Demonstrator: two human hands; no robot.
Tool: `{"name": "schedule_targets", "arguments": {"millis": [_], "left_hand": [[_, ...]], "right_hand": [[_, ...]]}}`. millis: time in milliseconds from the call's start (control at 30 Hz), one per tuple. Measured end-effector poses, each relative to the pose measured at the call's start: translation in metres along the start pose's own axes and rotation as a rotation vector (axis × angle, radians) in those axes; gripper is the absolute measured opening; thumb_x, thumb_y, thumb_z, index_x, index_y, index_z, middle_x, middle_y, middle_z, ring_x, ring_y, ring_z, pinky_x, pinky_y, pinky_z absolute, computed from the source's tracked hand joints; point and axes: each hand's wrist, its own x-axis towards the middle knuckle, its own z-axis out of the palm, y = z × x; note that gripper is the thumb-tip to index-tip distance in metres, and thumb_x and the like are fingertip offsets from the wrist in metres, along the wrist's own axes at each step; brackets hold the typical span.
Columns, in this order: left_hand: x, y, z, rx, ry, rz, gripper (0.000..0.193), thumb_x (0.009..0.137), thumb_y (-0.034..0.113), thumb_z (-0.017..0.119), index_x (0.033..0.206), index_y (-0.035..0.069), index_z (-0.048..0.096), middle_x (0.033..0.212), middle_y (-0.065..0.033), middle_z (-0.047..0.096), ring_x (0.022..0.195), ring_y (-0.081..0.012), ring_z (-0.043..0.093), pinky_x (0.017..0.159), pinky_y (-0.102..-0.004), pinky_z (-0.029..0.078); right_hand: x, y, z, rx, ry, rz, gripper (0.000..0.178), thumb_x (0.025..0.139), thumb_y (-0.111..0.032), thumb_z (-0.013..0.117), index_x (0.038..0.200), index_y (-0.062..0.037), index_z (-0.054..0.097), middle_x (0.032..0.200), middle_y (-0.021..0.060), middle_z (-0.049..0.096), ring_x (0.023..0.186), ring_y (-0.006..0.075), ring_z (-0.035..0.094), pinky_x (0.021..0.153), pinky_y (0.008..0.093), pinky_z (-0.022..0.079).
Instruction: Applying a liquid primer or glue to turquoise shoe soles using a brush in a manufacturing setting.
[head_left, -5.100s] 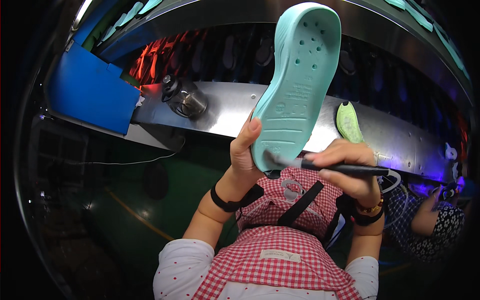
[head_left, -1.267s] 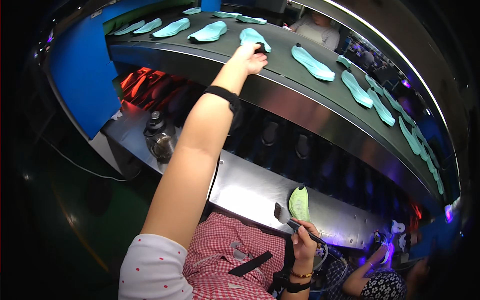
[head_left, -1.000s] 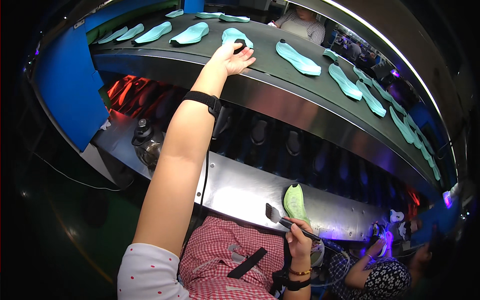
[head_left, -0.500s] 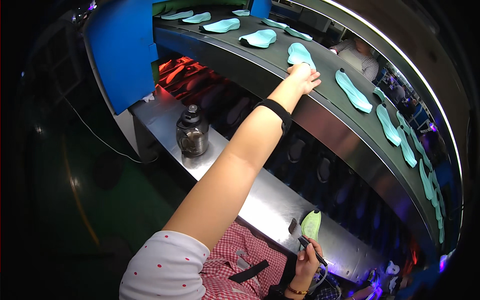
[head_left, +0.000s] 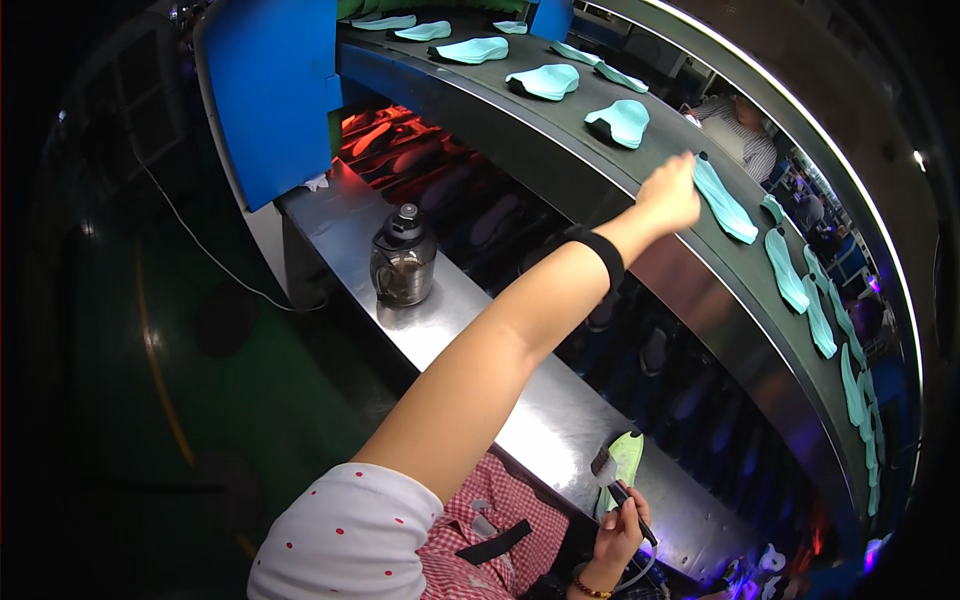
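My left hand (head_left: 668,195) reaches far up to the dark conveyor belt (head_left: 560,140). Its fingers are curled on the near end of a mint-green shoe (head_left: 724,203) lying on the belt. Several more mint shoes, such as one (head_left: 620,120) just to its left, lie in a row along the belt on both sides. Low down by my chest, my right hand (head_left: 618,525) grips a dark-handled brush (head_left: 612,478). The brush tip sits beside a lime-green sole-shaped piece (head_left: 630,452) on the steel shelf (head_left: 470,330).
A glass jar with a black lid (head_left: 403,262) stands on the steel shelf. A blue housing (head_left: 265,90) covers the belt's left end, above a red-glowing tunnel (head_left: 400,150). Another person (head_left: 742,125) stands beyond the belt. A cable (head_left: 200,250) crosses the green floor.
My view has swung left and down. My left arm stays stretched to the belt, its hand on the mint shoe as it moves along. My right hand keeps the brush low.
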Motion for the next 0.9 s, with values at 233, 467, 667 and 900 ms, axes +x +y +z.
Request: {"name": "schedule_targets", "arguments": {"millis": [233,467,667,900], "left_hand": [[-0.033,0.061,0.051,0.406,-0.389,0.098,0.06,0.08,0.048,0.046,0.118,0.002,0.046,0.123,-0.0168,0.044,0.114,-0.0297,0.041,0.096,-0.0422,0.03],[-0.01,0.07,0.094,0.445,-0.276,0.154,0.083,0.077,0.051,0.05,0.137,0.006,0.015,0.142,-0.0172,0.013,0.13,-0.0312,0.018,0.105,-0.0454,0.013],[0.003,0.065,0.103,0.508,-0.275,0.08,0.081,0.076,0.049,0.054,0.134,0.003,0.023,0.132,-0.0134,0.034,0.125,-0.0275,0.027,0.102,-0.0422,0.018],[0.006,0.053,0.121,0.643,-0.031,0.093,0.044,0.076,0.032,0.058,0.11,0.005,0.051,0.109,-0.0073,0.051,0.109,-0.0223,0.04,0.095,-0.0387,0.027]], "right_hand": [[-0.002,-0.003,-0.013,0.054,0.03,-0.005,0.019,0.083,-0.006,0.05,0.101,0.0011,0.052,0.1,0.0185,0.059,0.042,0.0082,0.044,0.039,0.0189,0.037],[-0.003,-0.007,-0.024,0.065,0.074,-0.003,0.019,0.084,-0.005,0.048,0.101,0.0009,0.052,0.1,0.0186,0.059,0.043,0.0089,0.044,0.04,0.0193,0.037],[-0.003,-0.002,-0.035,0.062,0.07,0.011,0.02,0.084,-0.006,0.048,0.102,0.0004,0.052,0.102,0.0189,0.059,0.044,0.0089,0.044,0.041,0.0193,0.038],[-0.002,-0.006,-0.028,0.068,0.053,0.001,0.019,0.085,-0.006,0.047,0.102,0.001,0.052,0.103,0.0183,0.058,0.045,0.0087,0.044,0.041,0.0192,0.038]]}}
